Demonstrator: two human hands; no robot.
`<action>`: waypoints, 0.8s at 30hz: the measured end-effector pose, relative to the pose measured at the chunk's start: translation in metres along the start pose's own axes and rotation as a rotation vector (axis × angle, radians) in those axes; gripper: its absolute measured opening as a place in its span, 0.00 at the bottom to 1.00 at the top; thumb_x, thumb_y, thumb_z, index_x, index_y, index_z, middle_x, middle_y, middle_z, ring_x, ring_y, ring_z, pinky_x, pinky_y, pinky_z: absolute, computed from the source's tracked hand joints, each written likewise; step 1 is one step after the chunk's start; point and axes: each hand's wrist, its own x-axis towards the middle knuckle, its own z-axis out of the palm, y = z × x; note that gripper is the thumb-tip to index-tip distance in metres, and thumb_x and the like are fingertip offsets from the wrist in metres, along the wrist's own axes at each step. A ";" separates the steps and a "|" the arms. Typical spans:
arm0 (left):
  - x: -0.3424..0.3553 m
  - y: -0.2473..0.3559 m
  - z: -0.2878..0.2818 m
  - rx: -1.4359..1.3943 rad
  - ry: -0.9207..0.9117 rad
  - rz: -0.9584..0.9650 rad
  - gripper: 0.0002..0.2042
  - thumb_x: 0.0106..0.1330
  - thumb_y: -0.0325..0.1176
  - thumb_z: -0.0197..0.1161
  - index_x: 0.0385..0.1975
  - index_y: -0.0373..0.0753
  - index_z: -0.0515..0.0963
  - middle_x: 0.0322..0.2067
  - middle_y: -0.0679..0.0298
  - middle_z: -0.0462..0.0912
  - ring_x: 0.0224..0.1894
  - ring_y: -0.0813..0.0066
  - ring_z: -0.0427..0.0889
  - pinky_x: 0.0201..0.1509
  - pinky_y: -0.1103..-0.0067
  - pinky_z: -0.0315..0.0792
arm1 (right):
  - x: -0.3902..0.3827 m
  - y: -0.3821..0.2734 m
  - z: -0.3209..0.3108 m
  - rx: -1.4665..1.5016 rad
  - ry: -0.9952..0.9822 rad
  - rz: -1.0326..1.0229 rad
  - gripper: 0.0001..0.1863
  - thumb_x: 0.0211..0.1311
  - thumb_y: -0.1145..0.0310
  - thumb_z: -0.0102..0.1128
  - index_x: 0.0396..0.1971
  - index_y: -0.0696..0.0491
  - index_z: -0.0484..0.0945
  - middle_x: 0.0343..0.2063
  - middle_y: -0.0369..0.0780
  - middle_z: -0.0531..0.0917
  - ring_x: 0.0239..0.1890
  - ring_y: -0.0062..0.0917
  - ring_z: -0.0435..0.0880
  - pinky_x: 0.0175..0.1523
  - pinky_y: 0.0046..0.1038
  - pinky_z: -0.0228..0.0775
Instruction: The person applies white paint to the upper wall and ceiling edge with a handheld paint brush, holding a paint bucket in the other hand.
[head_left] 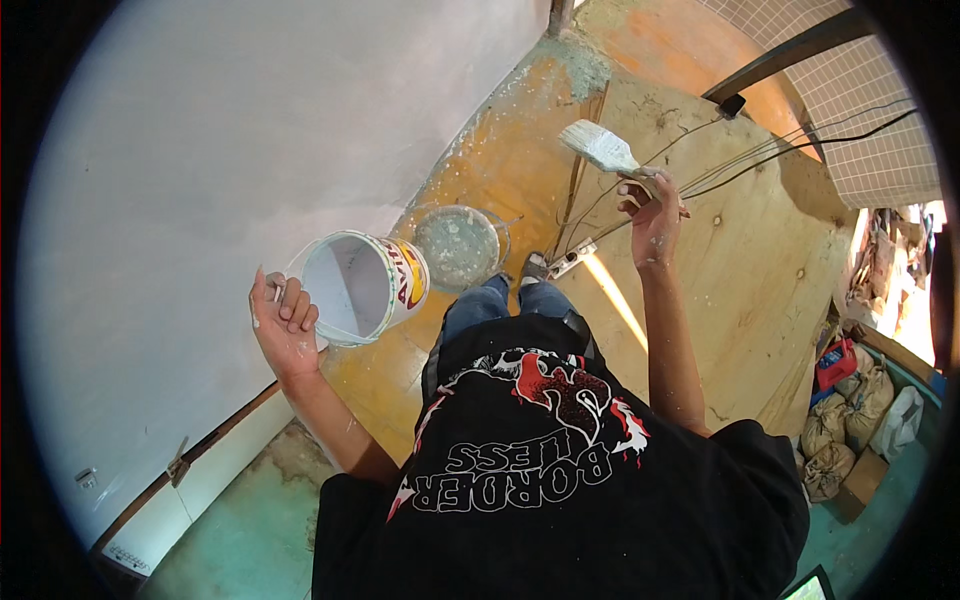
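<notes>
My left hand (pixel 287 322) is closed round the wire handle of a white paint bucket (pixel 412 280), which hangs tilted beside it. The bucket has a red and yellow label, and its inside is coated pale white. In my right hand (pixel 655 222) is a wide paintbrush (pixel 604 147), held by its handle with the fingers bent round it. White paint covers the bristles, which point up and to the left. Paint specks dot both hands.
A pale wall (pixel 220 130) rises on the left. On the floor stands a round, paint-spattered grey container (pixel 457 247) near my feet. A plywood sheet (pixel 750 260) lies at the right, with a power strip (pixel 572 258) and loose cables (pixel 790 150). Sacks (pixel 850 410) are piled at far right.
</notes>
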 end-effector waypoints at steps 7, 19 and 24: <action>0.000 -0.004 -0.003 -0.007 0.007 -0.022 0.15 0.71 0.46 0.53 0.26 0.44 0.69 0.14 0.75 0.53 0.13 0.87 0.49 0.18 0.86 0.49 | -0.008 0.001 0.000 0.011 0.029 0.023 0.13 0.68 0.61 0.49 0.44 0.52 0.75 0.39 0.41 0.83 0.36 0.27 0.81 0.36 0.27 0.73; 0.022 0.028 -0.050 -0.077 -0.107 0.061 0.14 0.72 0.44 0.51 0.29 0.42 0.68 0.14 0.74 0.54 0.12 0.85 0.51 0.18 0.85 0.52 | -0.055 0.020 0.030 -0.014 0.083 -0.048 0.13 0.67 0.61 0.50 0.44 0.52 0.75 0.37 0.42 0.83 0.35 0.27 0.82 0.36 0.28 0.74; 0.045 0.027 -0.082 0.007 -0.152 0.021 0.14 0.72 0.44 0.52 0.27 0.43 0.69 0.14 0.75 0.54 0.13 0.87 0.51 0.18 0.86 0.50 | -0.080 0.051 0.057 -0.050 0.139 -0.065 0.14 0.67 0.60 0.51 0.45 0.52 0.75 0.38 0.41 0.83 0.36 0.27 0.82 0.36 0.28 0.73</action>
